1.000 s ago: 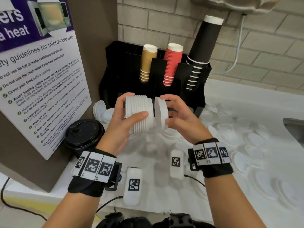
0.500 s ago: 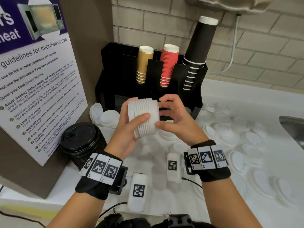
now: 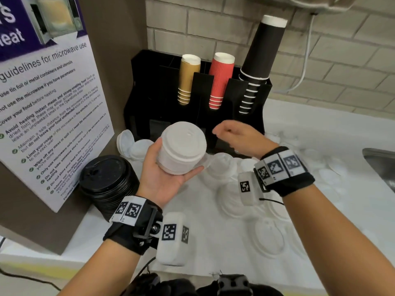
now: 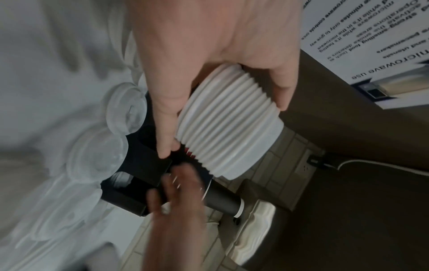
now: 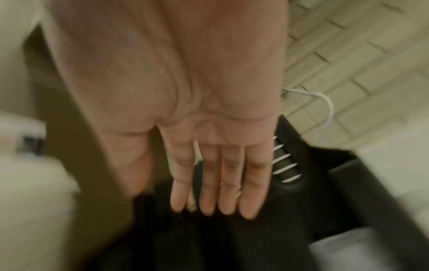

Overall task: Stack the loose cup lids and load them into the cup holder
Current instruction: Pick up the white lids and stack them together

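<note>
My left hand grips a stack of white cup lids, thumb on one side and fingers on the other, top lid facing up toward me. In the left wrist view the ribbed stack of lids sits between thumb and fingers. My right hand hovers just right of the stack with straight fingers and holds nothing. The black cup holder stands right behind both hands. Several loose white lids lie on the white counter below and to the right.
The holder carries tan cups, red cups and tall black cups. A stack of black lids sits at the left by the microwave notice. Two white lids lean beside the holder. A sink edge is at the right.
The single lid from my right hand has joined the stack. My right hand let go and drew away to the right. My left hand turned the stack so its top faces up.
</note>
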Tool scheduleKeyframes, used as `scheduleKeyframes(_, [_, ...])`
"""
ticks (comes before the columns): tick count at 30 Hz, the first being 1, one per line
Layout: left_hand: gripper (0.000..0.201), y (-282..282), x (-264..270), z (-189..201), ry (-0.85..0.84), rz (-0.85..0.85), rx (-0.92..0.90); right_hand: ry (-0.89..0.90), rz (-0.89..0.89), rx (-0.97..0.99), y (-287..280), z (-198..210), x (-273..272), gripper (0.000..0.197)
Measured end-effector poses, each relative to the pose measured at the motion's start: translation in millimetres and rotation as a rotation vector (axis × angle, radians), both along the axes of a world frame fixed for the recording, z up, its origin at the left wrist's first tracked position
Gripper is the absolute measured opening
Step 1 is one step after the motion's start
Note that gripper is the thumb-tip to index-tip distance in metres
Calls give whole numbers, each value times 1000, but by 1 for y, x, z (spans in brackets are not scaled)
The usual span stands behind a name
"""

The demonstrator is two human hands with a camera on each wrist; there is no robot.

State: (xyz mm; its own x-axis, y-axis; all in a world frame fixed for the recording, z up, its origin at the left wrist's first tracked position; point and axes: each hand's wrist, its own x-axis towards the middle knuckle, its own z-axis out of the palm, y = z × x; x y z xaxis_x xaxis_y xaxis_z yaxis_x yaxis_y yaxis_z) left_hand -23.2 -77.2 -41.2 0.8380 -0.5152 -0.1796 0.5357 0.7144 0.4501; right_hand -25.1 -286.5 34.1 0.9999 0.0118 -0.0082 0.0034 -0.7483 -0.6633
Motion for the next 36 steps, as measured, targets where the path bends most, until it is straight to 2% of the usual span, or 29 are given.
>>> scheduleKeyframes(2, [84,1,0,-1,10,-28,-22,198,24,-383,-8,-19,11,34])
scheduleKeyframes(4, [83,1,1,-2,13,-54,-24,365,47,-639,-10,-38,17,54])
scheduleKeyframes(7, [70,1,1,-3,17,-37,28,371,46,-694,-9,-56,23,75])
scheduleKeyframes(10, [74,2,2,-4,39,-14,56,374,72,-734,-6,-64,29,91])
scheduleKeyframes(13, [58,4,4,-6,51,27,76,366,89,-803,-2,-69,30,91])
scheduleKeyframes(15, [55,5,5,-8,64,47,81,341,84,-813,-2,-67,30,86])
scheduleKeyframes(18, [59,7,5,-9,50,26,98,309,34,-740,-8,-51,26,79])
scheduleKeyframes(22, [53,11,7,-12,1,9,119,235,-49,-504,-19,-20,13,68])
scheduleKeyframes(24, [53,11,8,-11,-41,-3,157,125,-67,-241,-21,-9,3,61])
scheduleKeyframes(26, [53,9,8,-9,-82,-17,209,-11,-53,116,-14,-1,-11,51])
scheduleKeyframes(28, [51,7,8,-8,-115,-31,239,-84,1,322,0,1,-23,47])
scheduleKeyframes(31, [48,3,6,-6,-180,-64,305,-146,83,381,19,-8,-32,45])
scheduleKeyframes(36, [48,2,5,-5,-241,-81,371,-236,47,329,30,-17,-36,40])
